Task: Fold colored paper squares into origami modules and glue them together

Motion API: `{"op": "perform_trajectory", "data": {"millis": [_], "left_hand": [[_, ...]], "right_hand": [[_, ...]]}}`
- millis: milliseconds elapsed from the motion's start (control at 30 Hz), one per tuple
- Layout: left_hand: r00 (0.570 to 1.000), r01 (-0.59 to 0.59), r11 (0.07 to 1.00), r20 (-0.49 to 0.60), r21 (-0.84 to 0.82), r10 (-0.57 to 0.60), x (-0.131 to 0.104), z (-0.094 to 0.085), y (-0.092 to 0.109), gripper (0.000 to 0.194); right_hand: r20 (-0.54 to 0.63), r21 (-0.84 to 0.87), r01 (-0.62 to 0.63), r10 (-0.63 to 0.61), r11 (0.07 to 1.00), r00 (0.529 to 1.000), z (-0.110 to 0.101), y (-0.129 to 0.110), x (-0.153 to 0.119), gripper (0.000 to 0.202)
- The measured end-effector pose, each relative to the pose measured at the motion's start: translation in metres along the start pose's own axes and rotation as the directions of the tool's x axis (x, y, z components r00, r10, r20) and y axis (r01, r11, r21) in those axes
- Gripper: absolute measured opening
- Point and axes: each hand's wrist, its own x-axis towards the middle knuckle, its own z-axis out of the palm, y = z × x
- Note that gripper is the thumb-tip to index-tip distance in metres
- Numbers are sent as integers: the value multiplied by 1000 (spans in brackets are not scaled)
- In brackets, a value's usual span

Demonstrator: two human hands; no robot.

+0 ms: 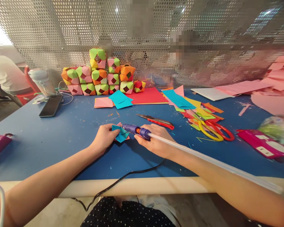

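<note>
My left hand (106,136) pinches a folded piece of blue and pink paper (121,135) just above the table. A purple hot glue gun (144,132) is in my right hand (153,140), its nozzle pointing left at the folded paper. Whether the tip touches the paper, I cannot tell. A long translucent glue stick (194,150) runs from the back of the gun along my right forearm. Beyond my right hand lies a red and black utility knife (157,120) with its blade out.
Stacked paper ornaments (100,75) stand by the perforated screen (75,34). Blue sheets (120,100), scissors (213,129), paper scraps (198,110), a phone (50,106) and a bottle (41,82) lie about. A black cord (130,172) crosses the table edge. A person (9,72) sits left.
</note>
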Motion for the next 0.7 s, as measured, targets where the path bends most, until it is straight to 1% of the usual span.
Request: {"op": "perform_trajectory", "data": {"millis": [167,400,533,600,700], "left_hand": [[1000,-11,1000,4,8,11,0,-1,-1,10],[999,-42,999,6,26,42,-1,-1,1,10],[999,-48,998,10,30,48,-2,-1,3,11],[998,-59,997,11,53,58,-2,-1,3,12],[997,-79,990,1,121,80,-1,-2,1,13]], "right_hand": [[-9,8,-14,14,1000,1000,-1,0,0,24],[72,-7,-65,66,998,995,-7,-2,1,24],[34,5,-48,47,999,998,-6,-2,0,24],[31,10,-36,35,999,999,-6,-2,0,24],[86,-11,-60,61,998,994,-8,-3,1,25]]}}
